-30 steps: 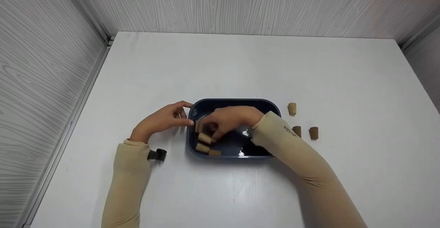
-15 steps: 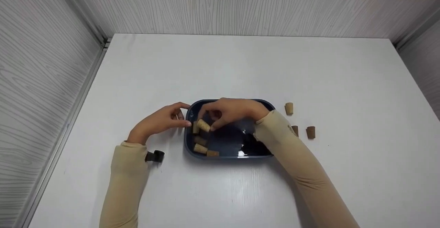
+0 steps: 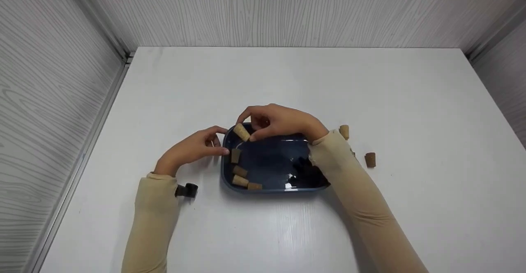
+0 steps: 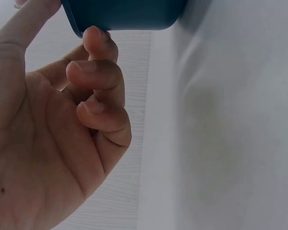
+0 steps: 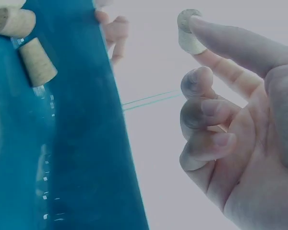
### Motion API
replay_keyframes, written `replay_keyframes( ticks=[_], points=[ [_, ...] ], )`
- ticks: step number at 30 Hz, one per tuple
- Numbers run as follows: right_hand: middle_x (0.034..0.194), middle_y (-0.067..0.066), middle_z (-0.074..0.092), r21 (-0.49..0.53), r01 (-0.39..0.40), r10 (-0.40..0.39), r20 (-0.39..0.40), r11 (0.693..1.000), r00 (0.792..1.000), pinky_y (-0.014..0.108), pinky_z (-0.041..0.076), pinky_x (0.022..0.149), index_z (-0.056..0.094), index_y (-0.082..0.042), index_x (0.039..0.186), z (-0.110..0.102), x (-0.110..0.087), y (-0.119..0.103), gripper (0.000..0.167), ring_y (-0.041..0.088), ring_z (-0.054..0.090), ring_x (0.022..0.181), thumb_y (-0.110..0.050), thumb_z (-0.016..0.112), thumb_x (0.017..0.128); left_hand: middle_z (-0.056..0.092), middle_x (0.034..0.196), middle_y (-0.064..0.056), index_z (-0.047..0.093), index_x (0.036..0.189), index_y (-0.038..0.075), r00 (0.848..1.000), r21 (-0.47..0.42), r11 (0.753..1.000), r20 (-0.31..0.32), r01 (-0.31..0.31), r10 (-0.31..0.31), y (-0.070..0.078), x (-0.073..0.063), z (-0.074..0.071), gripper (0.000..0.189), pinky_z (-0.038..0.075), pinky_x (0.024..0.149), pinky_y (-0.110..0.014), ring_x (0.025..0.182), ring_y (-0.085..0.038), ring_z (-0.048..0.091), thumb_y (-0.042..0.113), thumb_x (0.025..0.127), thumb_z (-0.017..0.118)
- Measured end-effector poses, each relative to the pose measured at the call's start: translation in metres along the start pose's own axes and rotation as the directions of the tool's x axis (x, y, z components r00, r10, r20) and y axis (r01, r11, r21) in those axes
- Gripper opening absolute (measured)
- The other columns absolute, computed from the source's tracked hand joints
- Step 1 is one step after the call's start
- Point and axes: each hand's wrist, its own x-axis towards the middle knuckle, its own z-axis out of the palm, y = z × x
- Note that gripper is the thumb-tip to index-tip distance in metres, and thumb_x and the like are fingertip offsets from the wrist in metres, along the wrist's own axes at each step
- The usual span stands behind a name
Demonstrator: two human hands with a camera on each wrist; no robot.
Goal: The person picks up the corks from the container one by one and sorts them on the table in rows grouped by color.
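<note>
Between thumb and index finger, my right hand (image 3: pixel 281 120) pinches a pale tapered cork (image 3: pixel 241 132) above the far left corner of a dark blue rectangular tray (image 3: pixel 271 191). The right wrist view shows that same cork (image 5: pixel 191 40) at the fingertips, the other fingers curled loosely. My left hand (image 3: pixel 191 149) touches the tray's left end with thumb and fingertips; its other fingers are relaxed and bent in the left wrist view. Inside the tray, along its left side, lie a brown cork (image 3: pixel 235 156) and several more corks (image 3: pixel 240 180).
To the right of the tray, a light cork (image 3: pixel 344 131) and a dark brown cork (image 3: pixel 370 159) rest on the white table (image 3: pixel 419 112). Another cork is almost hidden behind the right sleeve (image 3: pixel 349 174). Grey wood-grain panels (image 3: pixel 263 12) border the table.
My right hand has lifted the pale cork from the tray's lower left and carried it toward the far left corner. The left hand has stayed at the tray's left end.
</note>
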Motion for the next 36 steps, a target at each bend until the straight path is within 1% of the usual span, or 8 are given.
replay_keyframes(
  ticks=[5, 9, 12, 15, 19, 25, 31, 36],
  points=[
    [0.079, -0.003, 0.052, 0.025, 0.087, -0.085, -0.079, 0.996, 0.993, 0.023, 0.037, 0.060, 0.056, -0.011, 0.126, -0.008, -0.012, -0.013, 0.038, 0.011, 0.043, 0.062, -0.017, 0.068, 0.090, 0.055, 0.092, -0.003, 0.049, 0.138, 0.017, 1.000, 0.010, 1.000, -0.005, 0.001, -0.001, 0.002, 0.001, 0.000, 0.061, 0.040, 0.073, -0.032, 0.078, -0.018, 0.048, 0.041, 0.087, 0.070],
    [0.075, -0.003, 0.048, 0.045, 0.199, -0.190, -0.149, 0.979, 0.970, 0.022, 0.033, 0.056, 0.055, -0.006, 0.126, -0.021, -0.025, -0.029, 0.039, 0.010, 0.039, 0.059, -0.010, 0.068, 0.090, 0.055, 0.091, -0.003, 0.049, 0.138, 0.017, 1.000, 0.014, 1.000, -0.013, 0.000, 0.000, 0.005, 0.003, -0.002, 0.061, 0.040, 0.072, -0.031, 0.078, -0.018, 0.048, 0.041, 0.087, 0.071],
    [0.073, -0.004, 0.047, 0.041, 0.261, -0.249, -0.186, 0.964, 0.950, 0.022, 0.031, 0.054, 0.054, -0.003, 0.126, -0.032, -0.036, -0.038, 0.039, 0.009, 0.037, 0.057, -0.006, 0.068, 0.089, 0.054, 0.091, -0.003, 0.049, 0.138, 0.018, 1.000, 0.021, 1.000, -0.022, 0.001, 0.000, 0.006, 0.005, -0.003, 0.061, 0.040, 0.071, -0.031, 0.077, -0.018, 0.048, 0.040, 0.086, 0.071],
    [0.073, -0.003, 0.047, 0.029, 0.297, -0.284, -0.221, 0.954, 0.933, 0.022, 0.031, 0.053, 0.052, -0.001, 0.126, -0.041, -0.048, -0.045, 0.041, 0.009, 0.037, 0.058, -0.001, 0.066, 0.088, 0.054, 0.091, -0.003, 0.049, 0.139, 0.018, 1.000, 0.028, 1.000, -0.026, -0.006, 0.007, 0.005, 0.006, -0.004, 0.061, 0.040, 0.071, -0.031, 0.076, -0.018, 0.048, 0.040, 0.086, 0.072],
    [0.073, -0.002, 0.046, 0.020, 0.317, -0.301, -0.264, 0.948, 0.916, 0.022, 0.030, 0.053, 0.050, 0.003, 0.126, -0.050, -0.066, -0.048, 0.041, 0.008, 0.037, 0.059, 0.004, 0.063, 0.087, 0.055, 0.090, -0.003, 0.049, 0.139, 0.018, 1.000, 0.031, 0.999, -0.023, -0.013, 0.014, 0.004, 0.004, -0.003, 0.061, 0.040, 0.070, -0.031, 0.074, -0.018, 0.048, 0.039, 0.086, 0.072],
    [0.071, 0.001, 0.045, -0.050, 0.285, -0.286, -0.307, 0.957, 0.908, 0.022, 0.030, 0.051, 0.049, 0.004, 0.127, -0.060, -0.092, -0.049, 0.043, 0.008, 0.036, 0.057, 0.008, 0.062, 0.087, 0.055, 0.090, -0.003, 0.049, 0.139, 0.017, 0.999, 0.030, 0.999, -0.027, -0.028, 0.029, 0.006, 0.003, -0.004, 0.061, 0.041, 0.070, -0.030, 0.073, -0.018, 0.048, 0.038, 0.086, 0.072],
    [0.069, -0.002, 0.046, -0.121, 0.207, -0.236, -0.336, 0.971, 0.912, 0.022, 0.030, 0.049, 0.048, 0.003, 0.128, -0.067, -0.117, -0.048, 0.044, 0.007, 0.035, 0.055, 0.008, 0.062, 0.087, 0.055, 0.091, -0.002, 0.049, 0.139, 0.017, 0.999, 0.030, 0.999, -0.027, -0.021, 0.022, 0.007, 0.003, -0.005, 0.062, 0.039, 0.071, -0.031, 0.075, -0.017, 0.047, 0.040, 0.086, 0.071],
    [0.070, -0.006, 0.047, -0.166, 0.129, -0.182, -0.361, 0.978, 0.915, 0.022, 0.031, 0.049, 0.047, 0.003, 0.129, -0.073, -0.138, -0.042, 0.045, 0.006, 0.035, 0.054, 0.010, 0.061, 0.087, 0.055, 0.090, -0.002, 0.049, 0.139, 0.018, 1.000, 0.027, 1.000, -0.027, -0.013, 0.014, 0.006, 0.003, -0.004, 0.062, 0.039, 0.072, -0.032, 0.076, -0.018, 0.047, 0.041, 0.086, 0.072]
  ],
)
